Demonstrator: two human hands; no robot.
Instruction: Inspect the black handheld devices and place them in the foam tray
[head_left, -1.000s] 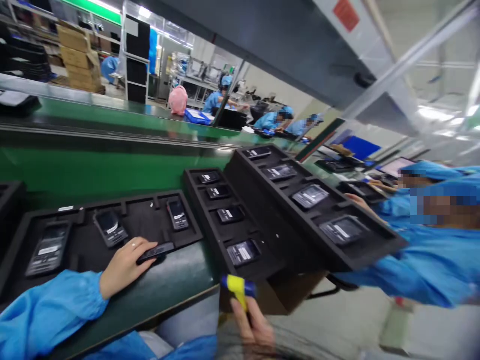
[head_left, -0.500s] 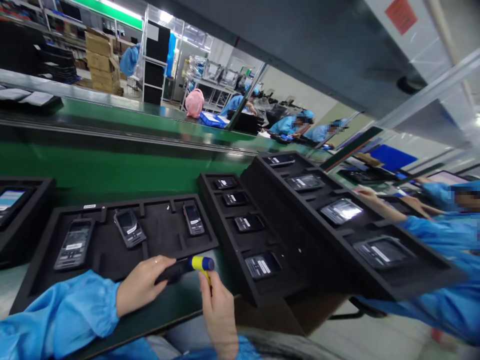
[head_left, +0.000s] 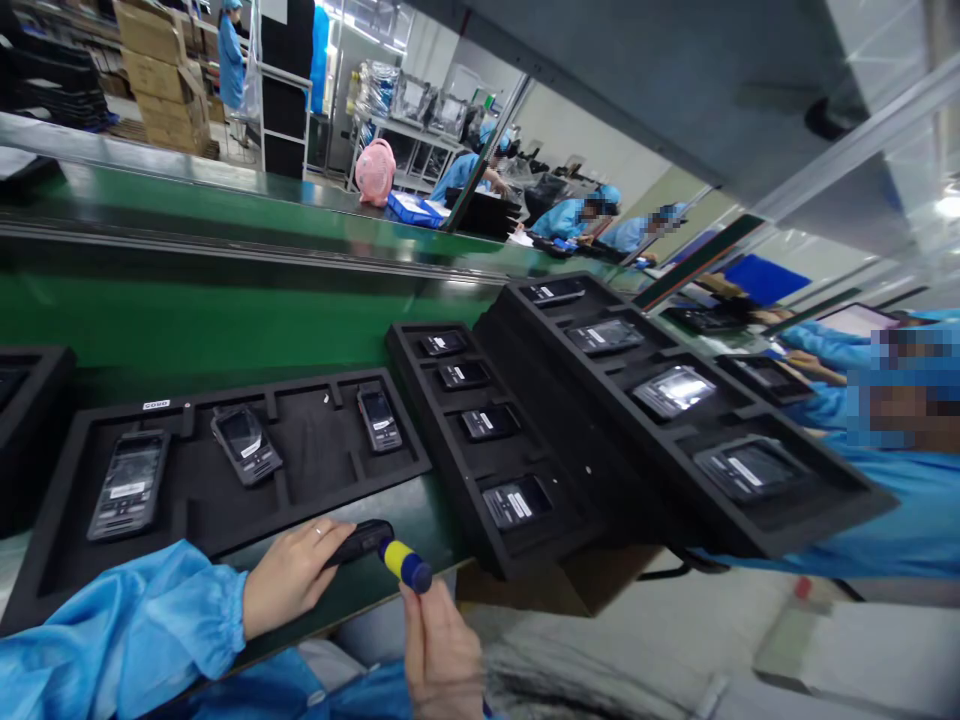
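Both hands are sitting lower at the desk's near edge than half a second ago, and the tool's yellow-and-blue tip is now tilting down toward the person.

Left hand [head_left: 289,578] is closing around a dark handset [head_left: 358,541] at the near edge of the desk [head_left: 187,330], just in front of the black foam tray [head_left: 315,455]. Right hand [head_left: 442,655] is gripping a yellow-and-blue tool [head_left: 405,565] whose tip is touching the handset's end. More trays [head_left: 480,440] of handsets are lying toward the right edge.
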